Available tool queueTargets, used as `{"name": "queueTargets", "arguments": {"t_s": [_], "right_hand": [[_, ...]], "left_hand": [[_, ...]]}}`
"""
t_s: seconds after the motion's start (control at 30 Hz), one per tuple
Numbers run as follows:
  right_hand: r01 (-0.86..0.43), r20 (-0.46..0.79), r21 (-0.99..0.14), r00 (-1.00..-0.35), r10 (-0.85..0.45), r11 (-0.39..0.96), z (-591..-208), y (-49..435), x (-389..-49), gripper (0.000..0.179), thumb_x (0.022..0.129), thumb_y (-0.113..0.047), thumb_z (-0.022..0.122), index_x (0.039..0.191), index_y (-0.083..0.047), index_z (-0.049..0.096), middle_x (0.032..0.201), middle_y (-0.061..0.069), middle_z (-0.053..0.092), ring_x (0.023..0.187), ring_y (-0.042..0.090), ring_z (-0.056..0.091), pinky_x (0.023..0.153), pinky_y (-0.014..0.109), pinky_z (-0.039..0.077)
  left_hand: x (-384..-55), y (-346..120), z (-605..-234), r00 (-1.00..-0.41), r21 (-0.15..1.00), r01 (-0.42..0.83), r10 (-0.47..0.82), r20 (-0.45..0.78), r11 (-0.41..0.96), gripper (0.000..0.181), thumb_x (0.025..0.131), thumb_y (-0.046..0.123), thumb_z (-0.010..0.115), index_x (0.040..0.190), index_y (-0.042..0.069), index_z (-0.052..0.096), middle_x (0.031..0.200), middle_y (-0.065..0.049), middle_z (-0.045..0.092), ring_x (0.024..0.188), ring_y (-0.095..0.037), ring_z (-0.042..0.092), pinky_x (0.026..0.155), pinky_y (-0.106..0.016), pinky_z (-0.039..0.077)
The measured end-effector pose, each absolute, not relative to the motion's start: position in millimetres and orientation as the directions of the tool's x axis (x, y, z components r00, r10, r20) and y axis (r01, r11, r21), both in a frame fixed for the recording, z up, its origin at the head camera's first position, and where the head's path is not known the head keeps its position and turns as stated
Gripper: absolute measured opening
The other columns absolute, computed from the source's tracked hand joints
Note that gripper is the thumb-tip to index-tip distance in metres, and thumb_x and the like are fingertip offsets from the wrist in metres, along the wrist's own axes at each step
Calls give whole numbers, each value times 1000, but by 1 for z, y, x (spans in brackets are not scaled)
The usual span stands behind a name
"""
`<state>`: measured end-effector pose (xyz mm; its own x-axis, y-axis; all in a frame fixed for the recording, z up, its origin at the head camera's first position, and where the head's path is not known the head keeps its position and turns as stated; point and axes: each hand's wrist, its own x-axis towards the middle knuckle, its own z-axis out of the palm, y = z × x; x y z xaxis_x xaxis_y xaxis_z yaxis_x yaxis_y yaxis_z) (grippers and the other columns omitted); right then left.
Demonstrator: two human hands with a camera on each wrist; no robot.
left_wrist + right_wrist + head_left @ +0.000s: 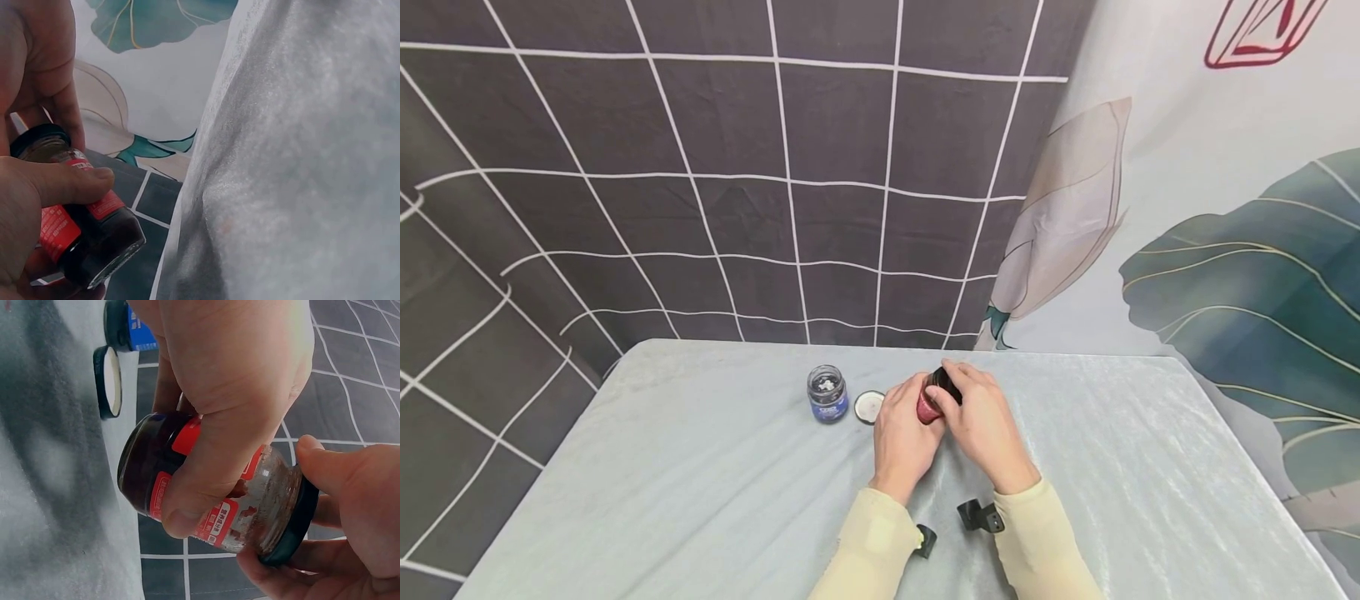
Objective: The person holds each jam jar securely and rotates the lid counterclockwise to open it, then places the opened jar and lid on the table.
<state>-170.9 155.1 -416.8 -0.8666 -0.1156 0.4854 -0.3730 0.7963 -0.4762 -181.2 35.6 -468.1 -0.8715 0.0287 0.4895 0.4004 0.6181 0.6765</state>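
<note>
My left hand (904, 433) grips a glass jar (215, 487) with a red label, its thumb laid along the label in the left wrist view. The jar is tilted, and dark contents fill its base end. Around the black lid (292, 520) at the other end, the fingers and thumb of my right hand (987, 421) pinch the rim. The lid sits on the jar's mouth; whether it is loose cannot be told. Left of the hands stands a second glass jar (828, 395) with a blue label, upright and uncapped. Beside it a loose lid (869, 407) lies with its white inside up.
A pale grey cloth covers the table (715, 492). Behind it hangs a dark backdrop (842, 225) with white grid lines, and a leaf-patterned white curtain (1165, 217) is at the right. Small black wrist cameras (981, 516) are worn at the cuffs.
</note>
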Motion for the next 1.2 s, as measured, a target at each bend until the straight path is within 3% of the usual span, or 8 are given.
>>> {"name": "queueTargets", "arguments": {"t_s": [0.67,1.0,1.2], "right_hand": [[-413,492,-446,-854,-167,794,-417,157,-171,47,92,-18,74,130,9,62,122,22,66,114,41,60,99,52,46],[-445,499,-428,-842,-205,786,-419,160,-171,48,92,-17,74,129,9,62,122,22,66,114,40,59,99,51,46],[-461,501,-419,-836,-224,783,-418,160,-171,48,92,-19,73,129,9,62,123,22,65,113,40,59,99,50,46]], "left_hand": [[-184,30,-467,-863,644,430,77,500,633,42,73,19,83,113,14,69,101,1,72,94,-18,67,79,-36,54],[-184,27,-465,-887,647,398,93,453,650,43,72,22,83,112,16,69,96,0,70,88,-19,67,73,-35,54],[-184,25,-464,-891,648,393,97,443,653,47,72,22,83,116,13,69,101,-2,72,91,-21,69,77,-37,55]]}}
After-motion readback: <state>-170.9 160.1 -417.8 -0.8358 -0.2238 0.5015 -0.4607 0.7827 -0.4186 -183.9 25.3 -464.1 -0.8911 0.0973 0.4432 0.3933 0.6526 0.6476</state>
